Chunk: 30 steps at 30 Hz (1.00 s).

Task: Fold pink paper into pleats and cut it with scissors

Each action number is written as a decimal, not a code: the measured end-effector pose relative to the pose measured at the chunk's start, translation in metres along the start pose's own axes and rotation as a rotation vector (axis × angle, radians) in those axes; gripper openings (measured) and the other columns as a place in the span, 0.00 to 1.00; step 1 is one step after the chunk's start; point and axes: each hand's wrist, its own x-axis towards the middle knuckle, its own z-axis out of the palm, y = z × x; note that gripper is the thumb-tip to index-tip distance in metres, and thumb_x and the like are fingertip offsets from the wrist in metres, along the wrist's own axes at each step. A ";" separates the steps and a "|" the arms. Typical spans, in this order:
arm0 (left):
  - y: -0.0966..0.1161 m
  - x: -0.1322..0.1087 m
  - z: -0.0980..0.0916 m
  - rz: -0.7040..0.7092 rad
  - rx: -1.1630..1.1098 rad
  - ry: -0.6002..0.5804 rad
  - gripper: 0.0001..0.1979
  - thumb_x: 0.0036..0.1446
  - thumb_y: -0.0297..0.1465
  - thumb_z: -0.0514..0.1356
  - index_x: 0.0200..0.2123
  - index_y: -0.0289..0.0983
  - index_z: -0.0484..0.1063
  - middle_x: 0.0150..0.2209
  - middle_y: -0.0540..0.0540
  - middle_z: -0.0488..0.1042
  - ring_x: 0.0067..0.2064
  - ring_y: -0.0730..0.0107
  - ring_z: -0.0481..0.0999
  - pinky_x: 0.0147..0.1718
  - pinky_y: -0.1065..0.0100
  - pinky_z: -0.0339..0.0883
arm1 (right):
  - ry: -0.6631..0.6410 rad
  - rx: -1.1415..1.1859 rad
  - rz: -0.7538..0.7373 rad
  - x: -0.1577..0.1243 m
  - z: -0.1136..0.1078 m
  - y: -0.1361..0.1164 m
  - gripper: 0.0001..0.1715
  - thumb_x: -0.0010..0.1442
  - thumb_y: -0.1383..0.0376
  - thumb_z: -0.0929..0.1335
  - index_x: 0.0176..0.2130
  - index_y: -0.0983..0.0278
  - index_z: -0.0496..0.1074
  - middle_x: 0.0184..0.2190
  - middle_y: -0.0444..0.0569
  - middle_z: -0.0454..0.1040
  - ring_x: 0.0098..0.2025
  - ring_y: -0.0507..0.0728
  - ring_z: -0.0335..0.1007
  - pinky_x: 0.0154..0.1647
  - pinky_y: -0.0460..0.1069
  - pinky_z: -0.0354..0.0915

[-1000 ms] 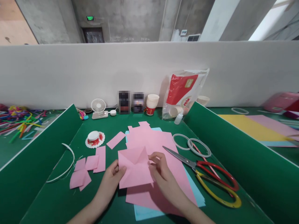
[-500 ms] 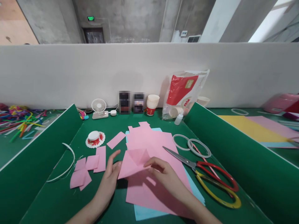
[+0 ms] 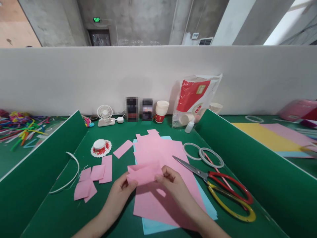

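Note:
A folded piece of pink paper (image 3: 146,173) is held up between both hands, its upper layer bent over the lower one. My left hand (image 3: 121,190) pinches its left edge, thumb in front. On the right edge, my right hand (image 3: 174,181) grips it between thumb and fingers. Below lies a stack of larger pink sheets (image 3: 170,206) on light blue sheets (image 3: 158,227). Several small pink paper pieces (image 3: 97,172) lie left of my left hand. Scissors (image 3: 205,177) with red and yellow handles rest to the right, their tip over the pink sheets.
Two pale rings (image 3: 211,158) lie behind the scissors. A paper-cup piece with a scalloped rim (image 3: 101,147) and a curved white strip (image 3: 75,175) sit at left. At the back stand a small fan (image 3: 104,112), paper cups (image 3: 162,110) and a small bottle (image 3: 189,127). Green dividers (image 3: 237,165) border both sides.
The pink paper was spread wider and creased; now its top is folded down into a narrower strip. My left hand has moved from beside the edge to a pinch on it.

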 end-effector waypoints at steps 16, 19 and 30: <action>-0.006 -0.004 -0.004 0.138 0.354 0.083 0.14 0.51 0.35 0.52 0.42 0.39 0.66 0.39 0.47 0.71 0.38 0.65 0.70 0.36 0.68 0.63 | -0.049 -0.198 -0.080 -0.007 0.001 0.000 0.10 0.54 0.60 0.61 0.36 0.62 0.62 0.19 0.36 0.48 0.21 0.49 0.49 0.20 0.43 0.49; -0.010 -0.003 -0.005 0.159 0.394 0.067 0.13 0.52 0.35 0.51 0.40 0.40 0.67 0.41 0.47 0.72 0.40 0.64 0.70 0.38 0.68 0.63 | -0.032 -0.254 -0.104 -0.007 0.001 0.001 0.11 0.54 0.59 0.61 0.36 0.62 0.62 0.19 0.37 0.51 0.22 0.50 0.52 0.22 0.44 0.51; -0.006 -0.001 -0.004 0.145 0.415 0.059 0.14 0.51 0.34 0.51 0.41 0.40 0.69 0.43 0.48 0.73 0.43 0.63 0.71 0.41 0.67 0.64 | 0.028 -0.267 -0.123 -0.004 -0.002 0.003 0.13 0.52 0.58 0.63 0.35 0.64 0.66 0.21 0.41 0.61 0.23 0.51 0.57 0.23 0.44 0.56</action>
